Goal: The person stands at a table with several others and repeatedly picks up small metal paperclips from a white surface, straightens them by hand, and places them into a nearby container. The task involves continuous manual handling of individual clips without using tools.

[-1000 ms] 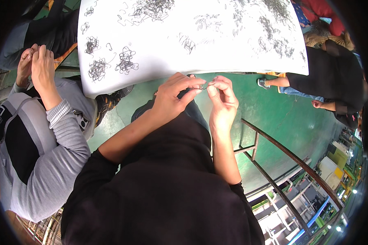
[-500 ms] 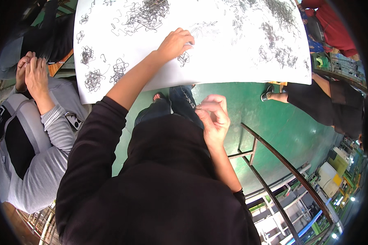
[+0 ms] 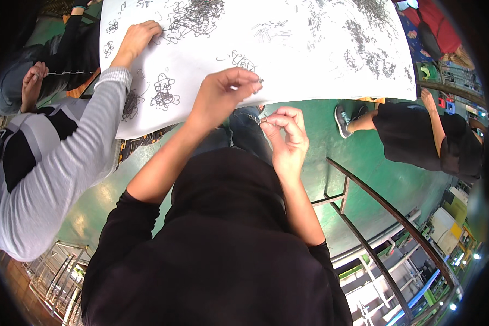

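My left hand (image 3: 223, 98) is over the near edge of the white-covered table (image 3: 201, 62), thumb and fingertips pinched together. A tiny dark bit shows at its fingertips, too small to name. Lower and to the right, in front of the table, my right hand (image 3: 289, 136) pinches another small dark bit between thumb and forefinger. The two hands are apart. Just beyond my left hand lies a small cluster of thin dark curved pieces (image 3: 243, 61). A bigger heap of dark bent pieces (image 3: 198, 16) lies farther back.
A grey-sleeved co-worker's hand (image 3: 141, 37) reaches over the table on the left, near several small clusters (image 3: 164, 92). Straighter dark pieces (image 3: 364, 46) are scattered on the right. A metal frame (image 3: 386, 209) stands at my right on the green floor (image 3: 337, 239). Another person (image 3: 407, 130) stands beyond.
My left hand has drawn back from the small cluster toward my right hand. My right hand has risen slightly, still pinching. The grey-sleeved co-worker has stretched an arm over the table.
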